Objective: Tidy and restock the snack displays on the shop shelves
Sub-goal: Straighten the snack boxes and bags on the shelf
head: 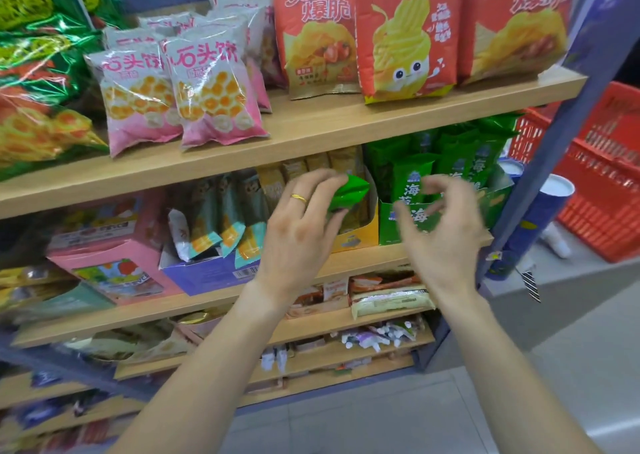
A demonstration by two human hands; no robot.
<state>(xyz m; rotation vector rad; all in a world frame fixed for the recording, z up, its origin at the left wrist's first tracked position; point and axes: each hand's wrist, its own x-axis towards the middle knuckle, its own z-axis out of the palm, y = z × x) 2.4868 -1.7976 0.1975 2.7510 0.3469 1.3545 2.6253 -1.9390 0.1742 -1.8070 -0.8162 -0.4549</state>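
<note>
Evidently restocking, the left hand (298, 225) pinched a green seaweed packet (348, 190) while the right hand (440, 231) hovered loosely curled and empty; next, slotting it into the green display box (388, 225).

Both your bare forearms are reaching up and forward from the bottom edge, wrists nearly straight, hands at about the same height and close together without touching. Your left hand (298, 225) is showing its back, ring on the ring finger, fingers curling round a small green packet (348, 192) in a pinch-type grip. Your right hand (440, 231) is motion-blurred, fingers and thumb loosely curling, nothing in them, thumb pointing toward your left hand.
</note>
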